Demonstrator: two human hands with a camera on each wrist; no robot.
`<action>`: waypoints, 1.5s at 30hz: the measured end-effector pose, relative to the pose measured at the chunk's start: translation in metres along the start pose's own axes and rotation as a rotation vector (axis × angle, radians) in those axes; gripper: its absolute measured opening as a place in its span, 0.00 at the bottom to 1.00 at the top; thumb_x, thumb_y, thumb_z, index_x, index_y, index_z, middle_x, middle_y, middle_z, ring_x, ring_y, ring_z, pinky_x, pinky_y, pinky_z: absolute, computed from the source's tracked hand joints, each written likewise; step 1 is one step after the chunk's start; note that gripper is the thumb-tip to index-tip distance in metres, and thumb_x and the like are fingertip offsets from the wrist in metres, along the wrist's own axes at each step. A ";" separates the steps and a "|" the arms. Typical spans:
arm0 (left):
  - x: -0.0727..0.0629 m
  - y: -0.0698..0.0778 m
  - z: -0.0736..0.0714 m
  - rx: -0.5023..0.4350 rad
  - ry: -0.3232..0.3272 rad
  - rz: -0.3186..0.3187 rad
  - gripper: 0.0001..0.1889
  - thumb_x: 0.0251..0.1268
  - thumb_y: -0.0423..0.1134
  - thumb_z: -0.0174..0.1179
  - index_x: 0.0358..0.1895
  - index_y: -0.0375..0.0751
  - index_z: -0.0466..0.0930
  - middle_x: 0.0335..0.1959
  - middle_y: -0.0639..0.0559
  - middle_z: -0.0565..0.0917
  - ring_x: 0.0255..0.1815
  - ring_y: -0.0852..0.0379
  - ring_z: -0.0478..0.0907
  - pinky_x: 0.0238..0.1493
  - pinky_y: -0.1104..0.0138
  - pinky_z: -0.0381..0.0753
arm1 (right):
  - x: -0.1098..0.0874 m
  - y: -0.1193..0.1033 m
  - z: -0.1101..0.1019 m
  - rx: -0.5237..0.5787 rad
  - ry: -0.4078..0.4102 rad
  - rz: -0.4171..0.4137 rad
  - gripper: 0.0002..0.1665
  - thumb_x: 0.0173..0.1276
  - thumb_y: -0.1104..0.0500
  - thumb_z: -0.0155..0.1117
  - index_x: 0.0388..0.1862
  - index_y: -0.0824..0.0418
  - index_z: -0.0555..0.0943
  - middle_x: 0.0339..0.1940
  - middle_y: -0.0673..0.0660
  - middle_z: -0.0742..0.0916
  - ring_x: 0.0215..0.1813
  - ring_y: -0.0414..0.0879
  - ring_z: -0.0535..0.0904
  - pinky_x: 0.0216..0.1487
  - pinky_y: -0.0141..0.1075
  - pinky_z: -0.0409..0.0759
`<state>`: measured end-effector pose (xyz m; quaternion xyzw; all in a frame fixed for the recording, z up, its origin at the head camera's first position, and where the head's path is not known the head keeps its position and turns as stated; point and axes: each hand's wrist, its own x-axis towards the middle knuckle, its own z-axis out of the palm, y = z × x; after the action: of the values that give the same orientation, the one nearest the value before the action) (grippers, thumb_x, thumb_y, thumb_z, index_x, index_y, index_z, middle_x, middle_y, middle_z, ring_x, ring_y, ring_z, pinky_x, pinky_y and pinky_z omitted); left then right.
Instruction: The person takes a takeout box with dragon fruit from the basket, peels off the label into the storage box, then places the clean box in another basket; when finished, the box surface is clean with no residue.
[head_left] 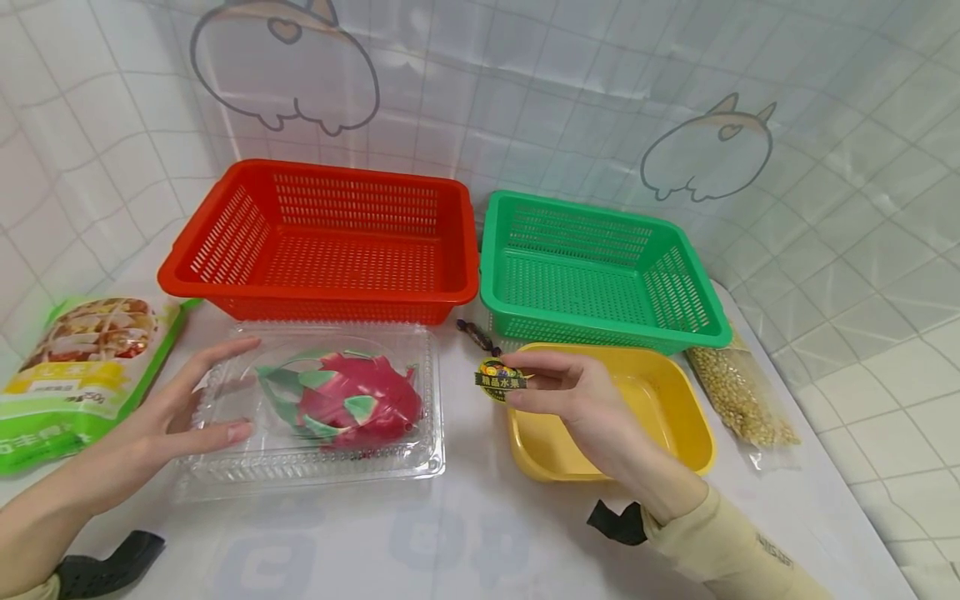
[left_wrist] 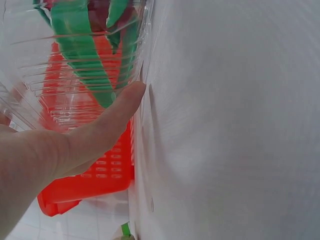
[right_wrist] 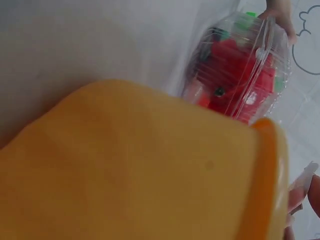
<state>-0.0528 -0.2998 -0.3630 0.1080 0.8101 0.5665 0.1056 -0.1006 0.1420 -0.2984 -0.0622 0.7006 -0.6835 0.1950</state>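
Note:
A clear plastic clamshell box (head_left: 225, 400) holds a pink dragon fruit (head_left: 360, 400) with green leaf scales. My left hand (head_left: 161, 425) rests against the left end of this box, its thumb and fingers spread and fairly straight. In the left wrist view, one straight finger (left_wrist: 112, 115) touches the ribbed plastic side. Above the left rim of a yellow basin (head_left: 675, 408), my right hand (head_left: 581, 396) pinches a small round fruit sticker (head_left: 501, 380) between thumb and fingers. The basin fills much of the right wrist view, where only fingertips and a pale edge of the sticker show.
A red basket (head_left: 345, 258) and a green basket (head_left: 577, 275) stand along the back. A dark wrapped candy (head_left: 476, 335) lies between them, in front. A green-edged food bag (head_left: 90, 375) lies at left, a bag of yellow kernels (head_left: 738, 396) at right.

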 end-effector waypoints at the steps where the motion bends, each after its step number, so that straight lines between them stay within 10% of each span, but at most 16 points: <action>1: 0.000 0.000 0.000 0.002 0.001 -0.002 0.45 0.68 0.33 0.56 0.81 0.64 0.41 0.79 0.65 0.41 0.74 0.63 0.37 0.54 0.17 0.26 | -0.001 0.000 -0.002 -0.001 0.006 0.004 0.26 0.60 0.69 0.72 0.59 0.68 0.81 0.53 0.59 0.87 0.52 0.50 0.84 0.56 0.36 0.83; 45: 0.002 -0.001 0.002 0.033 0.025 -0.007 0.45 0.68 0.33 0.56 0.80 0.66 0.41 0.80 0.65 0.41 0.74 0.64 0.36 0.55 0.18 0.21 | -0.020 0.034 -0.090 -0.407 0.292 0.109 0.32 0.56 0.60 0.79 0.61 0.62 0.82 0.39 0.47 0.88 0.38 0.37 0.82 0.41 0.29 0.79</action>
<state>-0.0540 -0.2980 -0.3644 0.0999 0.8210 0.5540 0.0954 -0.1086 0.2355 -0.3286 0.0369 0.8467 -0.5189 0.1117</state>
